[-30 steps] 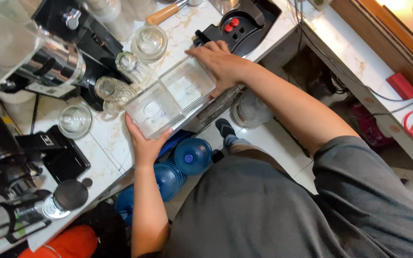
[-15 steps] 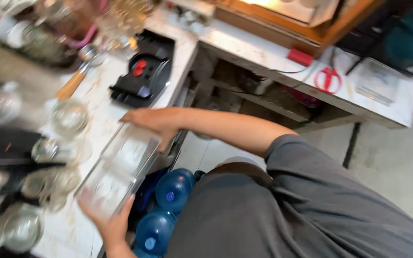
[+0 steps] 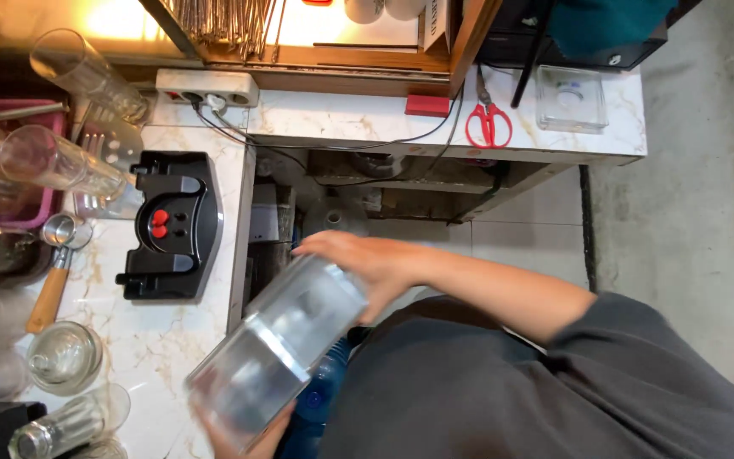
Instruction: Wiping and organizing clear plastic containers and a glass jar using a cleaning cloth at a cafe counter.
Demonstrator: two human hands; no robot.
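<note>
Both my hands hold a clear rectangular plastic container [image 3: 278, 348], which is tilted and hangs past the edge of the marble counter [image 3: 172, 340]. My right hand [image 3: 367, 263] grips its upper end, with my forearm reaching in from the right. My left hand [image 3: 244, 433] supports the lower end at the bottom of the picture and is mostly hidden behind the container. The container is blurred, so I cannot make out what is inside it.
On the counter are a black device with red buttons [image 3: 172, 225], a wooden-handled metal scoop [image 3: 54, 263], glass jars [image 3: 63, 357] and tall glasses [image 3: 61, 161]. Blue water bottles [image 3: 324, 395] stand below. A far counter holds red scissors [image 3: 488, 126], a clear square box [image 3: 569, 98] and a power strip [image 3: 206, 85].
The container has come off the counter top and now hangs beyond its edge, still in both hands. The view has swung round towards the far counter.
</note>
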